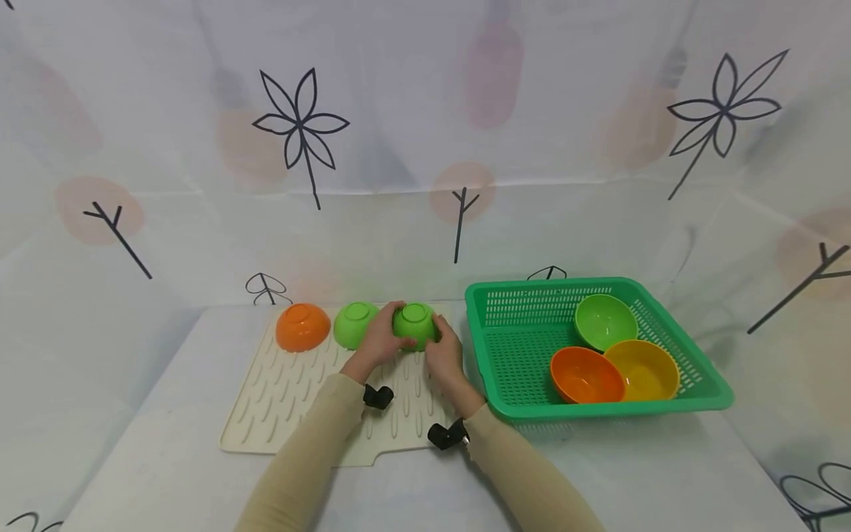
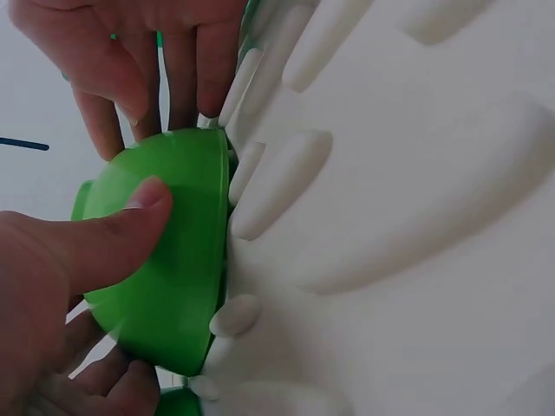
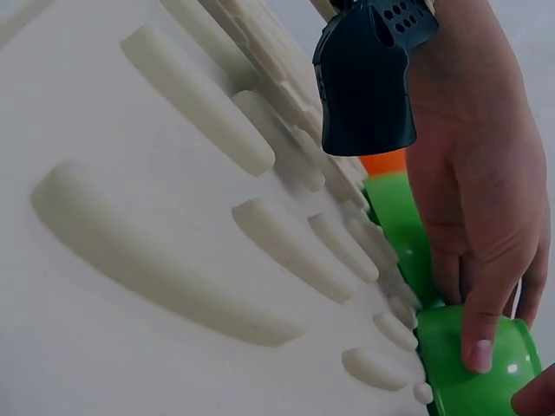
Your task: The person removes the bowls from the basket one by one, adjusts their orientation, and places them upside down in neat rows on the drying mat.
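An upside-down green bowl [image 1: 415,324] rests at the back of a cream ridged drying mat [image 1: 266,414]. My left hand [image 1: 382,336] grips its left side, thumb across the front and fingers round the back. On the bowl's right side is my right hand [image 1: 444,351]; in the left wrist view its fairly straight fingers [image 2: 178,78] touch the bowl. Just left of my left hand, a second green bowl [image 1: 352,325] sits upside down, partly covered by that hand. Farther left lies an inverted orange bowl [image 1: 302,327].
A green perforated basket [image 1: 518,355] stands right of the mat. Inside it are a green bowl [image 1: 605,323], an orange bowl [image 1: 587,375] and a yellow bowl [image 1: 643,371]. Behind everything hangs a patterned white cloth [image 1: 399,148].
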`<action>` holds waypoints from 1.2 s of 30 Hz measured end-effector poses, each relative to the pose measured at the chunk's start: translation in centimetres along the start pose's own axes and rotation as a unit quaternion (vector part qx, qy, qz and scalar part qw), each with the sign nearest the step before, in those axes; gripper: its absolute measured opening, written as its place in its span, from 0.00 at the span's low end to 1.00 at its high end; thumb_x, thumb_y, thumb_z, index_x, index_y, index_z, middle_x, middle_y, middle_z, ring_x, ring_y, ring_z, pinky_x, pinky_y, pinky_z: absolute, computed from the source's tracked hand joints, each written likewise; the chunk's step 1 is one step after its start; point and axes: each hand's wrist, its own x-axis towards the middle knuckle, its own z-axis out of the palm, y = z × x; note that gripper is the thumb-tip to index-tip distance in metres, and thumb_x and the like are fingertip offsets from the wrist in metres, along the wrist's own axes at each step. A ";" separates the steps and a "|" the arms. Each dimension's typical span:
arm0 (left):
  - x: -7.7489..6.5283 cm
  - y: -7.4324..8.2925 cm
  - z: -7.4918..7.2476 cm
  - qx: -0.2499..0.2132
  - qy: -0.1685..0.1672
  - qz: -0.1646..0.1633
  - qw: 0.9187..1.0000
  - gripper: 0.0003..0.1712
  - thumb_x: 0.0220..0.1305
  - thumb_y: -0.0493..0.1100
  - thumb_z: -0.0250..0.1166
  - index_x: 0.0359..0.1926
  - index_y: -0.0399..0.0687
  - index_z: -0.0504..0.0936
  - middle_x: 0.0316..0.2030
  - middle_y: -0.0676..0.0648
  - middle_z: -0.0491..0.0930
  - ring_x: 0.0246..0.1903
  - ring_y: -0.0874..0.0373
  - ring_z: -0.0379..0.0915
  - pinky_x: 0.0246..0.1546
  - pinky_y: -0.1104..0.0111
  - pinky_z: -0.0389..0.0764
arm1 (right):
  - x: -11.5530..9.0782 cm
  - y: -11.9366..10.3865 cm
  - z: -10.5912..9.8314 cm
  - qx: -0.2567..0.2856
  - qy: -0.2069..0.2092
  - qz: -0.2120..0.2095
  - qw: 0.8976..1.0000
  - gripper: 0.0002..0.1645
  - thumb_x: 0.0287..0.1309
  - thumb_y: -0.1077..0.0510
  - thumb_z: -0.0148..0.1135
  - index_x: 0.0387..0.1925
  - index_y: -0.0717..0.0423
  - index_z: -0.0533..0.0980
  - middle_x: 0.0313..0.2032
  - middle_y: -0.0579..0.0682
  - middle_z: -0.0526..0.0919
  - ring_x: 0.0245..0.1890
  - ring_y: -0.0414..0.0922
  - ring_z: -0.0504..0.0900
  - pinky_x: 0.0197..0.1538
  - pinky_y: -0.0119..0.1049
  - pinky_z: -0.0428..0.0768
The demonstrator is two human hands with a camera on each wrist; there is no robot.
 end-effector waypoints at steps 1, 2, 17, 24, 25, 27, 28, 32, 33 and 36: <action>0.0 0.1 0.0 0.005 0.000 -0.001 1.000 0.47 0.54 0.39 0.77 0.72 0.43 0.63 0.68 0.41 0.67 0.66 0.43 0.63 0.64 0.50 0.68 | 0.0 -0.1 0.0 0.002 0.002 0.004 1.000 0.38 0.61 0.75 0.47 0.73 0.60 0.61 0.75 0.59 0.56 0.75 0.54 0.52 0.74 0.48 0.54; 0.0 0.2 -0.1 0.008 -0.001 -0.003 1.000 0.47 0.54 0.39 0.77 0.72 0.43 0.63 0.68 0.41 0.67 0.67 0.44 0.63 0.65 0.51 0.68 | 0.0 -0.1 0.0 0.003 0.003 0.007 1.000 0.38 0.61 0.75 0.47 0.73 0.61 0.61 0.75 0.59 0.56 0.75 0.54 0.52 0.74 0.48 0.54; -0.2 0.8 -0.1 0.040 0.000 -0.003 0.999 0.47 0.54 0.40 0.78 0.72 0.43 0.63 0.67 0.41 0.68 0.66 0.43 0.64 0.65 0.50 0.68 | -2.5 -1.2 -0.9 0.027 -0.001 -0.049 0.998 0.33 0.64 0.73 0.48 0.71 0.67 0.62 0.71 0.63 0.63 0.72 0.56 0.59 0.68 0.51 0.66; 0.0 0.5 0.0 0.058 0.000 -0.003 0.998 0.46 0.55 0.39 0.77 0.71 0.43 0.64 0.67 0.41 0.68 0.66 0.45 0.64 0.65 0.52 0.68 | -4.7 -3.5 -0.8 0.056 -0.012 -0.072 0.996 0.32 0.65 0.72 0.52 0.70 0.63 0.65 0.69 0.59 0.67 0.70 0.55 0.65 0.65 0.47 0.72; 0.0 0.5 0.0 0.062 0.000 -0.004 0.998 0.45 0.55 0.39 0.76 0.71 0.43 0.64 0.67 0.41 0.68 0.66 0.45 0.64 0.65 0.53 0.68 | -5.1 -3.8 -0.9 0.065 -0.015 -0.074 0.995 0.32 0.65 0.71 0.53 0.70 0.62 0.66 0.69 0.60 0.67 0.69 0.56 0.66 0.64 0.46 0.73; 0.0 0.5 0.0 0.063 -0.001 -0.006 0.998 0.45 0.56 0.38 0.76 0.71 0.43 0.64 0.67 0.41 0.68 0.66 0.45 0.64 0.66 0.53 0.67 | -5.6 -4.5 -1.2 0.080 -0.020 -0.082 0.993 0.31 0.66 0.70 0.55 0.70 0.60 0.67 0.68 0.61 0.69 0.67 0.57 0.68 0.63 0.45 0.75; 0.0 0.5 0.0 0.063 -0.001 -0.005 0.998 0.44 0.56 0.37 0.76 0.71 0.42 0.64 0.67 0.40 0.68 0.66 0.45 0.64 0.65 0.53 0.68 | -5.9 -4.8 -1.4 0.088 -0.023 -0.089 0.992 0.30 0.66 0.70 0.55 0.69 0.59 0.68 0.67 0.62 0.69 0.66 0.58 0.69 0.62 0.46 0.75; -0.1 0.6 0.0 0.051 -0.003 -0.002 0.999 0.46 0.55 0.37 0.76 0.71 0.41 0.63 0.67 0.40 0.67 0.66 0.44 0.64 0.65 0.52 0.68 | -6.8 -6.1 -2.5 0.117 -0.043 -0.125 0.984 0.29 0.68 0.69 0.54 0.69 0.60 0.68 0.66 0.63 0.70 0.66 0.58 0.69 0.62 0.46 0.75; -0.1 0.6 0.0 0.050 -0.002 0.000 0.999 0.46 0.55 0.37 0.77 0.71 0.41 0.63 0.67 0.40 0.67 0.67 0.44 0.63 0.65 0.52 0.67 | -7.0 -6.5 -2.9 0.124 -0.051 -0.132 0.982 0.29 0.68 0.70 0.53 0.69 0.60 0.68 0.66 0.62 0.70 0.67 0.57 0.68 0.63 0.46 0.74; -0.1 0.6 0.0 0.049 -0.002 0.001 0.999 0.47 0.55 0.39 0.77 0.72 0.42 0.62 0.68 0.40 0.66 0.67 0.45 0.62 0.67 0.52 0.66 | -7.2 -7.9 -4.5 0.135 -0.077 -0.150 0.976 0.30 0.69 0.71 0.51 0.71 0.60 0.66 0.68 0.57 0.69 0.69 0.52 0.66 0.66 0.44 0.71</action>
